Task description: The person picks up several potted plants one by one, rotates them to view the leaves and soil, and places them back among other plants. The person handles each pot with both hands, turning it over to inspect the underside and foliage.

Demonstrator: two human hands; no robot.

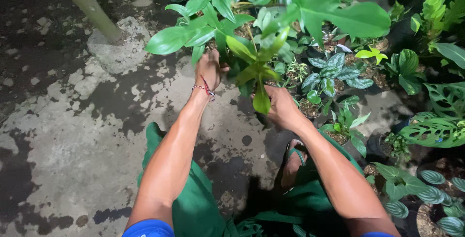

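On the wet, patchy concrete ground (72,135), seen from the head camera, a person crouches with both arms stretched toward a potted plant (256,67) with long bright green leaves. That plant stands at the near left edge of a crowd of other potted plants (334,77), straight ahead of the person. Left hand (209,67) reaches in under the leaves on the plant's left side, fingers curled around something there; leaves hide what it grips, so I cannot tell how firmly it closes. A thin cord bracelet (206,89) circles that wrist. Right hand (280,106) is on the plant's right side, low down, closed on the dark pot (264,119) whose edge shows just beneath the fingers. Green trousers (193,203) and a sandalled foot (293,162) show below the arms. A pale post (89,7) leans up at top left, set in a concrete block (116,48).
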